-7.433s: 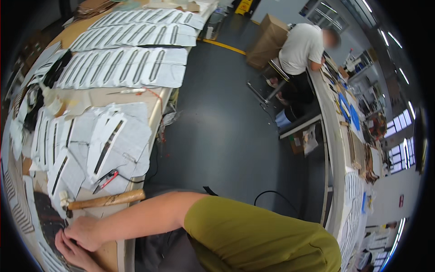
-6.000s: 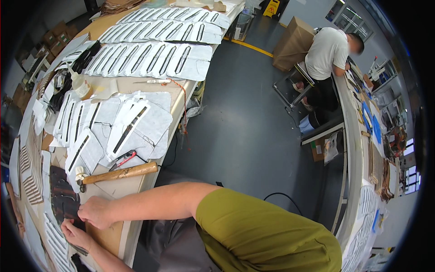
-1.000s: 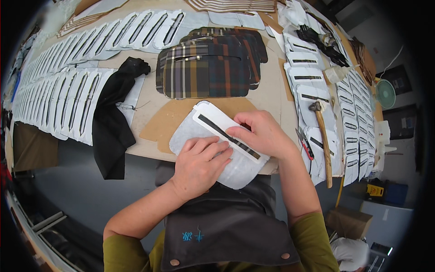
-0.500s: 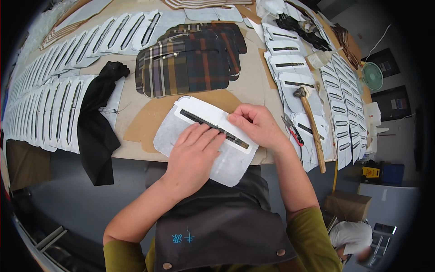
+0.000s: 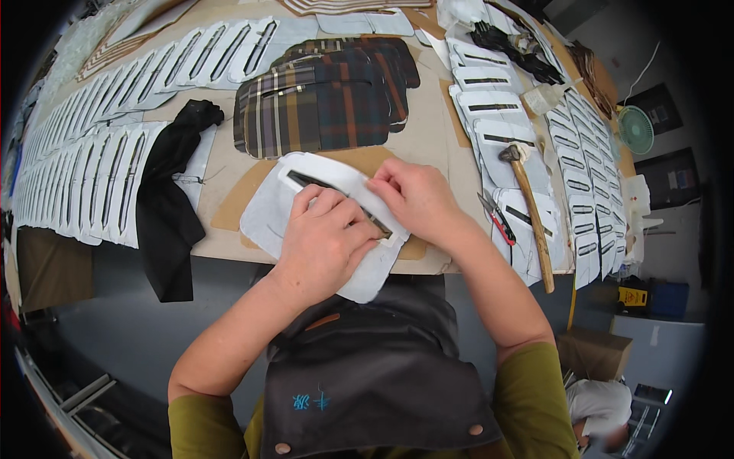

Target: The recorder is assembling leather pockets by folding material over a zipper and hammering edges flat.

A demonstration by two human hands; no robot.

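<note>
A whitish fabric panel (image 5: 264, 210) with rounded corners lies askew at the table's near edge, its lower corner hanging over. A white-framed slot with a dark strip (image 5: 304, 180) runs diagonally across it. My left hand (image 5: 325, 241) presses on the panel with bent fingers gathered over the slot, hiding its middle. My right hand (image 5: 417, 195) pinches the panel's upper right edge between thumb and fingers, and that edge curls up. Under the panel is a tan, rounded card (image 5: 237, 203). Beyond it lie plaid fabric pieces (image 5: 306, 115), stacked and overlapping.
Rows of slotted white panels (image 5: 92, 183) fill the left. A black cloth (image 5: 172, 199) drapes off the near edge. On the right, a wooden-handled hammer (image 5: 531, 214) and red-handled thread snips (image 5: 498, 218) lie on more panels. Farther back are black gloves (image 5: 512, 50) and a clear bottle (image 5: 543, 98).
The panel has shifted left and slightly away from me. My left fingers, flatter before, are now more bent. My right hand has moved slightly left and away, and the panel's upper edge has lifted.
</note>
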